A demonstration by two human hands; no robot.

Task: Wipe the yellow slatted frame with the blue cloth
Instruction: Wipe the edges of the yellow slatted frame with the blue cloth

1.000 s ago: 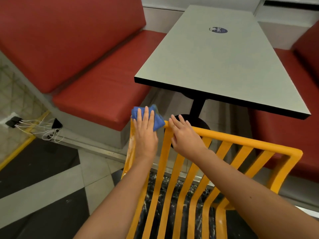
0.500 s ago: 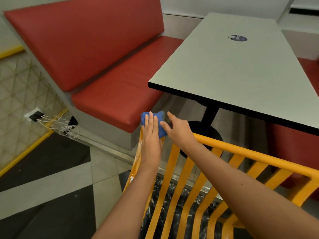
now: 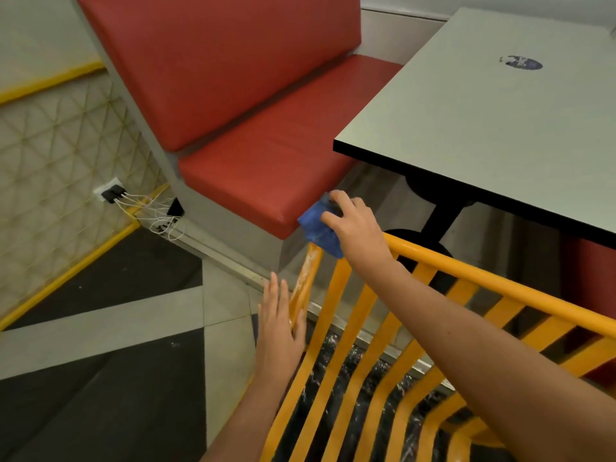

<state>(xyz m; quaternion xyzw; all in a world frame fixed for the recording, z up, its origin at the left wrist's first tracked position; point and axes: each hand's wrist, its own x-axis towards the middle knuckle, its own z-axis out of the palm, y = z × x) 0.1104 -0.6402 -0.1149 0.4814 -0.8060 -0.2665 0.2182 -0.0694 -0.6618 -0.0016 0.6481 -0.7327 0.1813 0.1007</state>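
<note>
Right hand (image 3: 358, 228): fingers (image 3: 336, 197) curled over the blue cloth (image 3: 320, 230), gripping it against the top left corner of the yellow slatted frame (image 3: 500, 288). Left hand (image 3: 280, 325): fingers straight and together, palm flat beside the frame's outer left upright, holding nothing. Cloth bunched over the corner, just in front of the red bench seat (image 3: 263, 171). Slats running down toward the camera. Grey table (image 3: 493, 128) beyond, on the right. Plugs and white cables (image 3: 146, 205) at the wall, far left.
</note>
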